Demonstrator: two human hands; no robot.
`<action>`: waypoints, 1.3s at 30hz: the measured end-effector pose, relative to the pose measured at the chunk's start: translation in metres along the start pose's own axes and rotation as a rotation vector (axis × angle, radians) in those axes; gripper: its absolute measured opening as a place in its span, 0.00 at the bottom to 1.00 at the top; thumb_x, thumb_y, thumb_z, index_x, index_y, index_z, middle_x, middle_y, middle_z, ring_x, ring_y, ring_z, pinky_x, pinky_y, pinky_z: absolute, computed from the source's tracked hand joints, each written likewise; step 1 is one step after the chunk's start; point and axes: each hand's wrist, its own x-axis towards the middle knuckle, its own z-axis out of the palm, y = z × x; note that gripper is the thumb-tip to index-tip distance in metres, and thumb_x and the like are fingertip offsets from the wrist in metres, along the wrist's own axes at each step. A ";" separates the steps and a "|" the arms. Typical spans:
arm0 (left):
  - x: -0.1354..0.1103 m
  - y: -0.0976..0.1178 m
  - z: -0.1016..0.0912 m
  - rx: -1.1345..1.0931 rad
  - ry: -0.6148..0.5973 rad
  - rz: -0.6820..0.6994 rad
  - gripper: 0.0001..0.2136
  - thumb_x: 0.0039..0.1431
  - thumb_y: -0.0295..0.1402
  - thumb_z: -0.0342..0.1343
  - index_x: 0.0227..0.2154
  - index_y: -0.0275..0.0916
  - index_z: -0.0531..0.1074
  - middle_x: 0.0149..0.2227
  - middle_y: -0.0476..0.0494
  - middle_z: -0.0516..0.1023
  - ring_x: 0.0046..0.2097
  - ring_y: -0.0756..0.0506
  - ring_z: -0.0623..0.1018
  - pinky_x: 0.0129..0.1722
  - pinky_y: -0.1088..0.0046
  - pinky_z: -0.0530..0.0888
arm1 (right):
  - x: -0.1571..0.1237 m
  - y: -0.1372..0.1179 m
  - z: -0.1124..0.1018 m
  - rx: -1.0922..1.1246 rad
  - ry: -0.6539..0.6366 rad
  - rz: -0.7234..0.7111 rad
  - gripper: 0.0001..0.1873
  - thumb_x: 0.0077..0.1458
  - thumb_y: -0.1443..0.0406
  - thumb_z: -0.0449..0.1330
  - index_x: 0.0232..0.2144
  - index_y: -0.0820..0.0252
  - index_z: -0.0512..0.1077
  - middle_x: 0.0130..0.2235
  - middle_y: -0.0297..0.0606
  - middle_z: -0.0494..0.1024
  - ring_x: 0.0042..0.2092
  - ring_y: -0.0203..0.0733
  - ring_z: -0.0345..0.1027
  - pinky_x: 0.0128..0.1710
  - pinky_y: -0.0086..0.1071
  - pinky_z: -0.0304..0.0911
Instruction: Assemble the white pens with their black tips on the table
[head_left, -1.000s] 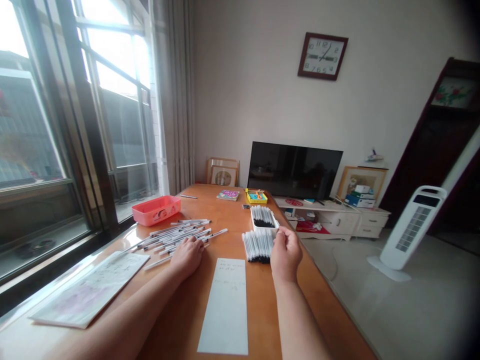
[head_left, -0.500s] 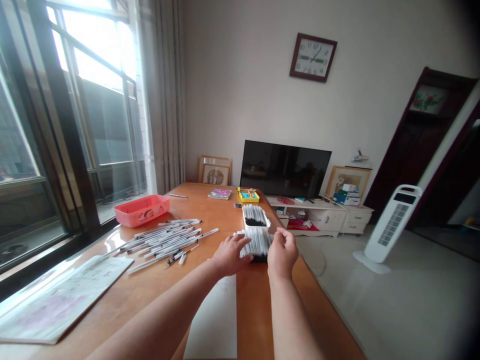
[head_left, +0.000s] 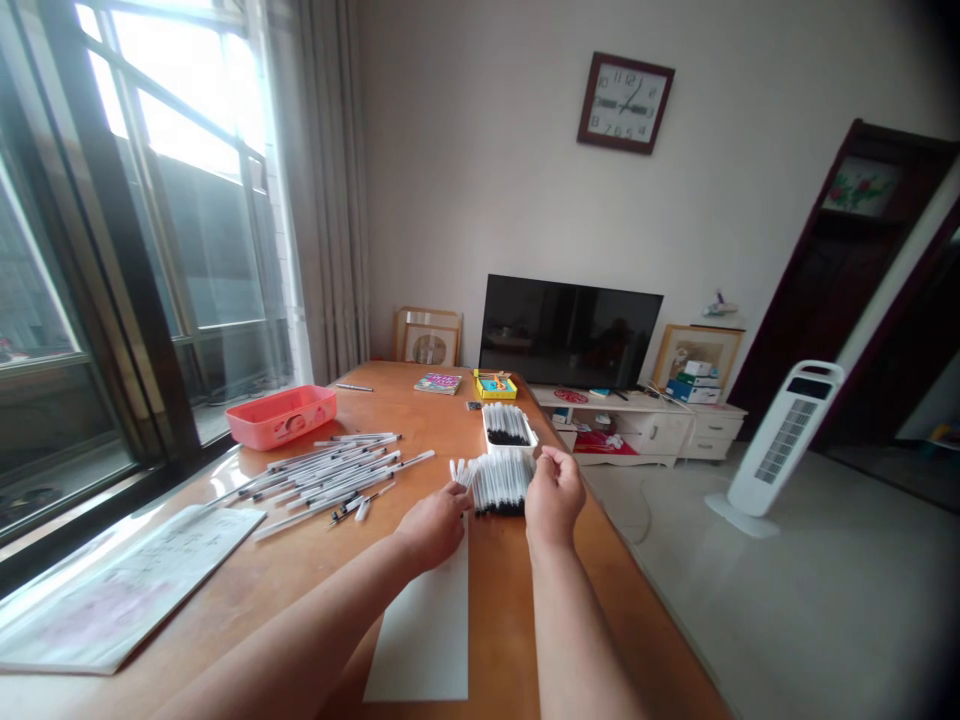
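A neat row of white pens with black caps (head_left: 498, 484) lies on the orange wooden table (head_left: 525, 620) in front of me. My left hand (head_left: 431, 525) is curled against the row's left end, fingertips on the outermost pens. My right hand (head_left: 553, 495) is at the row's right end, with its fingers pinched on the pens there. Just beyond the row stands a small white tray (head_left: 508, 428) packed with more of the same pens. A loose pile of pens (head_left: 337, 473) is spread out to the left.
A pink tray (head_left: 281, 415) sits near the window. A white paper sheet (head_left: 427, 625) lies under my forearms and a printed sheet (head_left: 127, 585) at the near left. A book (head_left: 439, 383) and yellow box (head_left: 495, 385) are at the far end. The table's right edge drops to the floor by a white tower fan (head_left: 776, 440).
My left hand left the loose pile and moved right to the left end of the pen row. My right hand stayed at the row's right end. The view shifted right.
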 end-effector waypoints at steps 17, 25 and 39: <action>-0.040 -0.062 -0.001 -0.487 0.344 -0.233 0.13 0.51 0.25 0.51 0.38 0.39 0.77 0.39 0.42 0.82 0.42 0.42 0.80 0.41 0.69 0.72 | -0.054 -0.010 0.020 -0.302 -0.573 -0.220 0.15 0.58 0.64 0.51 0.40 0.58 0.77 0.42 0.41 0.81 0.44 0.45 0.73 0.45 0.34 0.64; -0.057 -0.076 -0.022 -1.135 0.330 -0.344 0.14 0.49 0.34 0.59 0.39 0.35 0.75 0.35 0.42 0.81 0.33 0.47 0.78 0.33 0.72 0.68 | -0.068 -0.002 0.024 -0.456 -0.839 -0.452 0.20 0.59 0.70 0.51 0.49 0.57 0.76 0.48 0.42 0.79 0.53 0.47 0.67 0.55 0.36 0.60; -0.046 -0.078 -0.015 -1.094 0.381 -0.411 0.13 0.43 0.36 0.59 0.33 0.36 0.74 0.30 0.45 0.79 0.28 0.49 0.74 0.28 0.74 0.67 | -0.027 0.014 0.006 -0.685 -0.259 -0.339 0.21 0.58 0.58 0.55 0.51 0.58 0.74 0.50 0.53 0.77 0.56 0.60 0.63 0.55 0.54 0.54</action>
